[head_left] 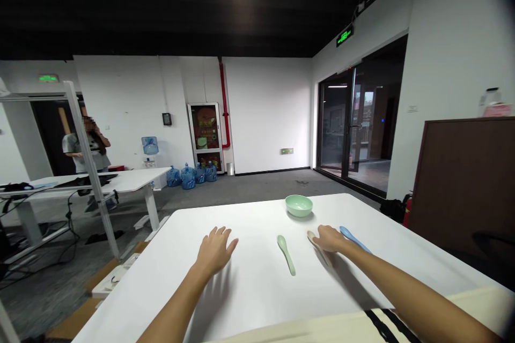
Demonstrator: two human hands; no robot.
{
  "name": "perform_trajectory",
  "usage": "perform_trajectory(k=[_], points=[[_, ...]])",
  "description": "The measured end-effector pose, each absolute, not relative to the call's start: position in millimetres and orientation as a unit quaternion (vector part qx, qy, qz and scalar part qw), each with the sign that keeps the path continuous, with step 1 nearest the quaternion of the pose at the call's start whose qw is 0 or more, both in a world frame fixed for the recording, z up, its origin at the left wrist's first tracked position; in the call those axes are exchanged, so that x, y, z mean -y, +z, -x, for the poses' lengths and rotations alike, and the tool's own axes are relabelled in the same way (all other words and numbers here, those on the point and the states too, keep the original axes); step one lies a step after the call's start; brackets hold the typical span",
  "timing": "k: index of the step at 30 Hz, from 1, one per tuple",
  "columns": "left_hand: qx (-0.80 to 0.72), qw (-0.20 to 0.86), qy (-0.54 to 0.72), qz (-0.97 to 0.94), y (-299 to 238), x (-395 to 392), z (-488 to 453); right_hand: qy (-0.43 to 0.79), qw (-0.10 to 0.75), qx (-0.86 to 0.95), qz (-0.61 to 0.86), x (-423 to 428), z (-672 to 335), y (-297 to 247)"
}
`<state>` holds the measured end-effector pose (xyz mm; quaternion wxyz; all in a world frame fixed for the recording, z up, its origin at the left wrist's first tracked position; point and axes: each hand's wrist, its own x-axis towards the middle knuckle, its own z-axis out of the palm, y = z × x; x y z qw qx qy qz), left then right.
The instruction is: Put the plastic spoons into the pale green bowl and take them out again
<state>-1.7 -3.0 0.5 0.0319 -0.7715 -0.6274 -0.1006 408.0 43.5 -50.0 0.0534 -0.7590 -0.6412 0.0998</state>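
1. Head view, writing: no brand or label can be read. A green lit exit sign [345,36] hangs over the glass doors [354,123], its characters too blurred to read. A red-and-cream poster cabinet [205,136] by the far wall shows food pictures, and its print is too small to read.
2. Head view, hands: the left hand [215,251] lies open and palm down on the white table [257,225], holding nothing. The right hand [330,239] is also open, with its flat palm and fingers resting over a pale beige spoon [310,236], not closed around it.
3. Head view, tableware: a smooth, glossy mint-green spoon [287,255] lies between the hands. A matte-looking blue spoon [354,239] lies just beyond the right hand. A round mint-green bowl [299,206] sits upright near the table's far edge, ahead of both spoons.
4. Head view, room: blue water jugs [187,177] stand on the grey floor by the far wall. A person [86,150] stands beyond a second white table [120,179], both hands raised near the head. A red fire extinguisher [407,211] stands beside a dark brown cabinet [462,182], which has a bottle [491,103] on top.
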Motion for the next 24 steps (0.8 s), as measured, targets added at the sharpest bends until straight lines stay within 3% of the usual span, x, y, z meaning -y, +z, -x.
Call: perform_trajectory(k=[11,24], points=[[0.633,0.041,-0.082,0.769,1,3,1,0.019,0.154,0.682,0.715,-26,-417,-22],[0.634,0.041,-0.089,0.767,-2,0,2,0.004,0.134,0.665,0.735,-18,-443,-48]])
